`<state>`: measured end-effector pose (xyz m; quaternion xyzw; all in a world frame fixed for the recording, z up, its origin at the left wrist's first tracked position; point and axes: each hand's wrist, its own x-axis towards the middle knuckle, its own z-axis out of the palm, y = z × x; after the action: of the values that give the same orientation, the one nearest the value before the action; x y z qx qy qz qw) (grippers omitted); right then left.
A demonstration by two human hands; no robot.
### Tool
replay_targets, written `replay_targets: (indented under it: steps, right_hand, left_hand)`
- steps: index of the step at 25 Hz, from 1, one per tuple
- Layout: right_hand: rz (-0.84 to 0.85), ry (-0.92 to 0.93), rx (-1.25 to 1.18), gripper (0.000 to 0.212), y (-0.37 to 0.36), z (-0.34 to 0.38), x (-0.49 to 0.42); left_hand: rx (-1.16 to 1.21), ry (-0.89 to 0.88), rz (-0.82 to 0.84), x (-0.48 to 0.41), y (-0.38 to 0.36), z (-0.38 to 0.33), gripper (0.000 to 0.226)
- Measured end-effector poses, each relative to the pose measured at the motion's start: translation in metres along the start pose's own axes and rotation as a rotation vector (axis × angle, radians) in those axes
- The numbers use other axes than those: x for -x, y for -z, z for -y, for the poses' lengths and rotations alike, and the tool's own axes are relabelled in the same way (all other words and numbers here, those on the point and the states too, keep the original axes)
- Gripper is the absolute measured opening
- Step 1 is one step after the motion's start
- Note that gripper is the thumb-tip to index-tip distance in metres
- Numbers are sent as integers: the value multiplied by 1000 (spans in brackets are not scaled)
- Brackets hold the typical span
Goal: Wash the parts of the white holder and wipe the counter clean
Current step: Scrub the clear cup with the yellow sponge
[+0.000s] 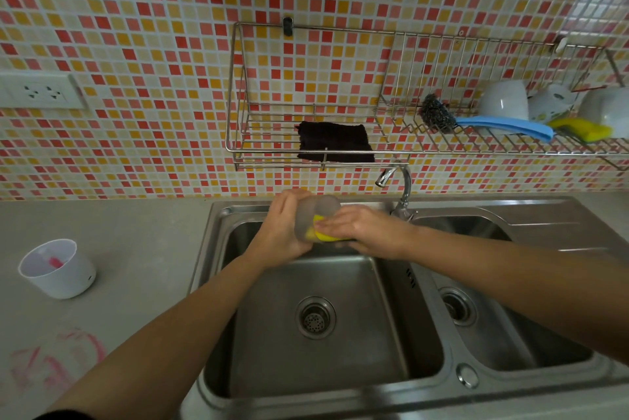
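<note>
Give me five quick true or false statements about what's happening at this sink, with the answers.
1. The left hand holds a translucent cup over the left basin. True.
2. The right hand holds a blue sponge against it. False: the sponge is yellow.
3. The white holder stands in the right basin. False: it stands on the counter, left of the sink.
4. Pink smears mark the counter. True.
5. A dark cloth lies in the wire rack. True.
</note>
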<state>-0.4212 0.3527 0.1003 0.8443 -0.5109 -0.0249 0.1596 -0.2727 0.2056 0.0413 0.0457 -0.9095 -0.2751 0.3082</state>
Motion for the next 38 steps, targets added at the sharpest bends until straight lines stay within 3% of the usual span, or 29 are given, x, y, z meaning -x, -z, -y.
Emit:
replay_targets:
  steps: [2, 5, 8, 12, 16, 20, 22, 24, 27, 30, 32, 33, 38]
  right_hand:
    - [39, 37, -16, 35, 6, 3, 0]
    - [47, -73, -92, 38, 14, 5, -1]
    - [112, -3, -172, 36, 17, 9, -6]
    - [61, -33, -45, 32, 16, 5, -5]
    - [86, -127, -207, 30, 12, 11, -9]
    - [6, -69, 28, 29, 14, 6, -5]
    - [-12, 19, 103, 26, 11, -3, 0]
    - [72, 106, 172, 37, 15, -16, 6]
    - [69, 174, 308, 37, 20, -18, 6]
    - [30, -95, 45, 39, 11, -4, -5]
    - [110, -228, -152, 44, 11, 1, -9]
    - [180, -217, -186, 45, 15, 3, -10]
    - [187, -232, -217, 41, 20, 4, -6]
  left_hand:
    - [-85, -104, -84, 6, -6, 6, 79]
    - [-113, -149, -197, 2, -9, 9, 81]
    - [-175, -239, -199, 6, -12, 11, 82]
    - [-108, -161, -267, 7, -16, 6, 78]
    - [-55, -80, -297, 7, -17, 2, 72]
    - [-36, 45, -346, 4, -23, -10, 81]
    - [-7, 42, -245, 0, -16, -13, 86]
    - [68, 43, -28, -3, -3, -13, 95]
    - [125, 166, 181, -7, 6, -17, 95]
    - [56, 259, 27, -6, 3, -26, 79]
    - [3, 257, -40, -3, -1, -26, 79]
    - [-27, 240, -52, -1, -4, -24, 79]
    - [-40, 244, -93, 0, -12, -29, 78]
